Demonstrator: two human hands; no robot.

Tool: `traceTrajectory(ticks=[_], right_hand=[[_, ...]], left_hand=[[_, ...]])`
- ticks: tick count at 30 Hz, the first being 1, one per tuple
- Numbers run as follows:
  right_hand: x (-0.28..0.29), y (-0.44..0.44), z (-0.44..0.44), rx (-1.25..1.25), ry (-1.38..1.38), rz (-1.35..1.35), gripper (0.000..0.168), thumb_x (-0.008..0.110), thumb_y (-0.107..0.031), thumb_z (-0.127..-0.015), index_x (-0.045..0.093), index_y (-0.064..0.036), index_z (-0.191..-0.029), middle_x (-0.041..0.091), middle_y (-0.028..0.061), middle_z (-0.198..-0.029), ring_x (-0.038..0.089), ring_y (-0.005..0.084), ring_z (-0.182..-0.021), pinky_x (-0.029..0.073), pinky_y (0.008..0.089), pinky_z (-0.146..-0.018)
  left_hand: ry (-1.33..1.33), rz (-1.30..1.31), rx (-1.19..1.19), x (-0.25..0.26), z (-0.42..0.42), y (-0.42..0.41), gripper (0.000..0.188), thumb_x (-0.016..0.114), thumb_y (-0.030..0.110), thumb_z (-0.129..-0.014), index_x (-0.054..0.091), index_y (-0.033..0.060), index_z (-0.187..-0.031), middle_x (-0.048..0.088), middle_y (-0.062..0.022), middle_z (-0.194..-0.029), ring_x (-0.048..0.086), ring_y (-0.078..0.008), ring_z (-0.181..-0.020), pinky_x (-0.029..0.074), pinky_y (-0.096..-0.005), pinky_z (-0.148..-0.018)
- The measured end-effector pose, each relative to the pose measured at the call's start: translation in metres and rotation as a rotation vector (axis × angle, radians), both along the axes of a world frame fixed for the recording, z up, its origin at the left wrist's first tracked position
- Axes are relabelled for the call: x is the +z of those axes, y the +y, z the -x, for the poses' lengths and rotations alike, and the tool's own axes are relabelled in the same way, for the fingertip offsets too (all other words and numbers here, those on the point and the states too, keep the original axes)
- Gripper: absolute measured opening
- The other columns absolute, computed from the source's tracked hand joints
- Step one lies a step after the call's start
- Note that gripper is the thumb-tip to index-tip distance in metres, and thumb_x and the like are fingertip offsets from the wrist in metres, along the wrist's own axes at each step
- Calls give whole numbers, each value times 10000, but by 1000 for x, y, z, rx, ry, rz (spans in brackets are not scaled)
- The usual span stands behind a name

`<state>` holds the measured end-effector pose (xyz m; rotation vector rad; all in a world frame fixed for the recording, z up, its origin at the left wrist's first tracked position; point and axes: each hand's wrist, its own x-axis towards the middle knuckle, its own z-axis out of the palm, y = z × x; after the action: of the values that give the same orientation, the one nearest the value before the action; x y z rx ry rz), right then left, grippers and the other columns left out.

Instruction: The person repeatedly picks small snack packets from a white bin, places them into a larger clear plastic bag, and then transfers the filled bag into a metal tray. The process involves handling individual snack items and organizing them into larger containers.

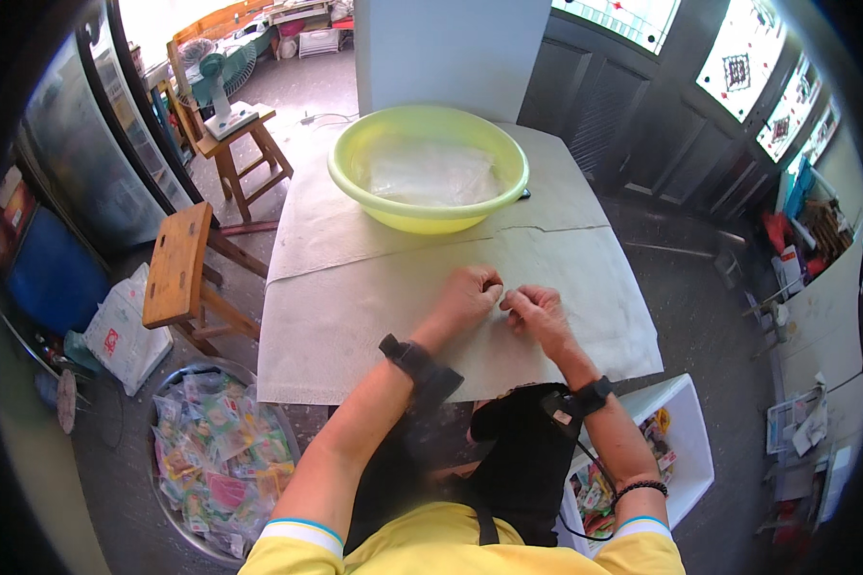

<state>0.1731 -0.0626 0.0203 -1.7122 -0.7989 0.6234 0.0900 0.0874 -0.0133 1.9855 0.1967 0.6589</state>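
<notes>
My left hand (469,293) hovers over or rests on the cloth-covered table (345,323), its fingers curled and the thumb against the forefinger. Close beside it, my right hand (538,313) has thumb and forefinger drawn together. A small gap separates the fingertips of the two hands. Whether anything thin is pinched in either hand is too fine to tell. Beyond them stands a yellow-green plastic basin (431,219), with clear plastic bags (431,176) lying inside. A small dark object (524,195) shows partly from behind the basin's right side.
Down at my left, a round metal basin (293,431) holds many small filled plastic packets (223,445). A white box (690,438) with colourful packets stands at my right. Wooden stools (176,266) and a small fan (216,79) are on the left. Dark panelled doors (611,108) rise at right.
</notes>
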Motion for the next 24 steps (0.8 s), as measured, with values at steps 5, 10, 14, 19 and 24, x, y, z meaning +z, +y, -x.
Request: traceTrajectory(ticks=[5,10,14,19,24], right_hand=[[86,38,-10,52,-181,-33,244,573,-222,-921,679,-15,-844,618,0,-684,546,44,-588,444,196,-530],[123,133,-32,207,-679,-18,200,586,-164,-855,661,21,-837,633,43,-703,567,103,-627,452,267,-569],[109,193,-58,436,-849,150,221,621,-176,-787,658,39,-827,633,91,-707,590,170,-674,459,320,-627],[80,240,-61,585,-1125,322,214,635,-178,-743,675,14,-829,659,162,-760,624,317,-722,474,392,-665],[53,262,-75,503,-1334,472,145,649,-155,-737,671,-16,-776,642,180,-751,625,349,-747,474,430,-664]], left_hand=[[-25,-21,3,4,2,-4,99,610,90,-773,660,6,-792,623,-193,-689,626,-310,-618,491,-402,-606],[48,-63,-26,-2,-3,-4,120,623,123,-794,653,12,-828,635,-172,-730,626,-272,-656,484,-380,-635],[48,-111,-12,-4,-8,-12,95,608,113,-795,633,21,-793,623,-185,-720,626,-328,-666,484,-417,-632],[64,-128,23,-8,-8,-14,75,592,102,-780,614,31,-765,623,-195,-734,621,-378,-703,475,-462,-635],[69,-146,32,-8,-7,-16,67,596,98,-772,600,32,-761,617,-197,-728,611,-397,-707,461,-492,-637]])
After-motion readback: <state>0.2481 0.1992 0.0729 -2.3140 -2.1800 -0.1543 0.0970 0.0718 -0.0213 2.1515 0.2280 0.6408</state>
